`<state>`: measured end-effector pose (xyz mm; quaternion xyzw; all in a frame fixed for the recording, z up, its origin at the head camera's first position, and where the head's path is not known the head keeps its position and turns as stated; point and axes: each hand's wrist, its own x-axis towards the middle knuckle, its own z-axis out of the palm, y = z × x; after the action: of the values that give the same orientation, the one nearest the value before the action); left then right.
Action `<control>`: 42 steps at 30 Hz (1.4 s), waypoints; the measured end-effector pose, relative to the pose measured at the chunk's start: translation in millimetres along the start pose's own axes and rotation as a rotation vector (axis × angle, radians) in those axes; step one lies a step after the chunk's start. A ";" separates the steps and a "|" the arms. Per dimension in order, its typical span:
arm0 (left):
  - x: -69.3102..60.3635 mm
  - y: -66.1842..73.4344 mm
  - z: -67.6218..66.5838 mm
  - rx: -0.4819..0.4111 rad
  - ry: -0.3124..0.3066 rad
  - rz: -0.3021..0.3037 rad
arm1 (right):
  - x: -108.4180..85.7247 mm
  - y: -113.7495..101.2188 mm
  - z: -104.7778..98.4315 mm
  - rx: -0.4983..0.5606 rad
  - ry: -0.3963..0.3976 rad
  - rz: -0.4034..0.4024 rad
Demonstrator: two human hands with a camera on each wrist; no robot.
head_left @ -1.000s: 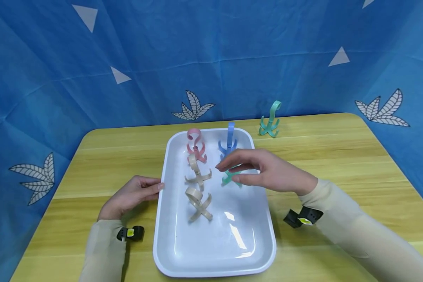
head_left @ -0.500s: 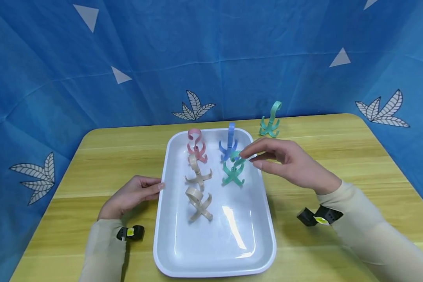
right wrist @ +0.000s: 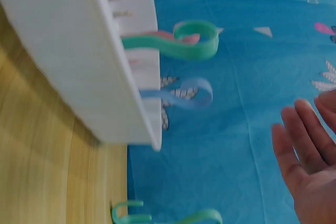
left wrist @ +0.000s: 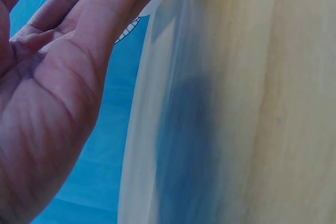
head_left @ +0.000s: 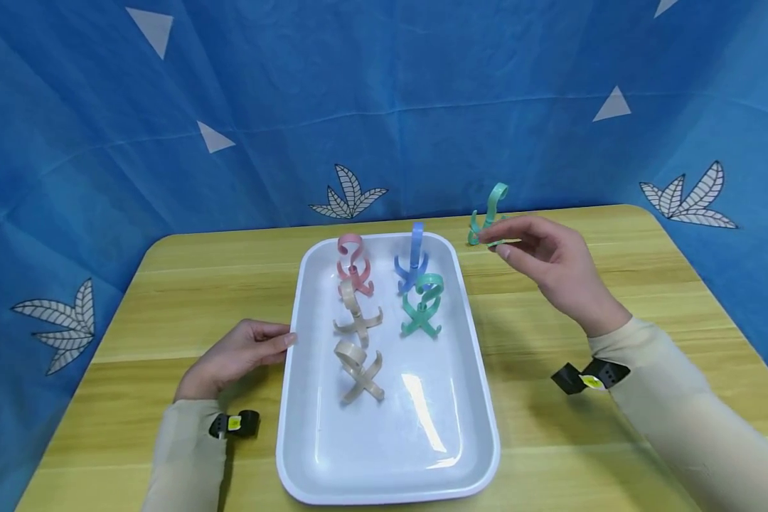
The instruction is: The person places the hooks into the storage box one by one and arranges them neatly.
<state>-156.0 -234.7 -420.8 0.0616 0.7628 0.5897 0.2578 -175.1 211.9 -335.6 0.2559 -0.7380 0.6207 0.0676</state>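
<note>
My left hand (head_left: 240, 355) holds the left rim of a white tray (head_left: 384, 487), thumb at the edge; in the left wrist view its fingers reach up to the tray wall. Inside the tray stand multi-pronged hooks with curled tops: a pink hook (head_left: 353, 274), a blue hook (head_left: 414, 259), a green hook (head_left: 421, 316), a beige hook (head_left: 358, 320) and another beige hook (head_left: 361, 377). Behind the tray's right corner stands a second green hook (head_left: 494, 206) on the table. My right hand (head_left: 550, 263) hovers beside it, fingers extended and holding nothing, partly hiding its prongs.
The light wooden table (head_left: 211, 270) carries the tray near its middle. A blue cloth (head_left: 384, 107) with white triangles and leaf prints hangs along the back edge. In the right wrist view, the tray's side wall (right wrist: 68, 51) rises to the left.
My right hand has moved away from the green hook in the tray, rightward and back, to the green hook on the table. The left hand stays at the tray's rim.
</note>
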 end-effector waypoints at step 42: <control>0.0 -0.9 -4.4 0.020 -0.043 0.028 | 64.7 94.5 -42.2 -0.384 0.219 0.338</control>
<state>-157.9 -238.8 -420.8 0.0876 0.7621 0.5842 0.2650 -283.6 242.3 -382.6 0.0431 -0.8628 0.4957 0.0896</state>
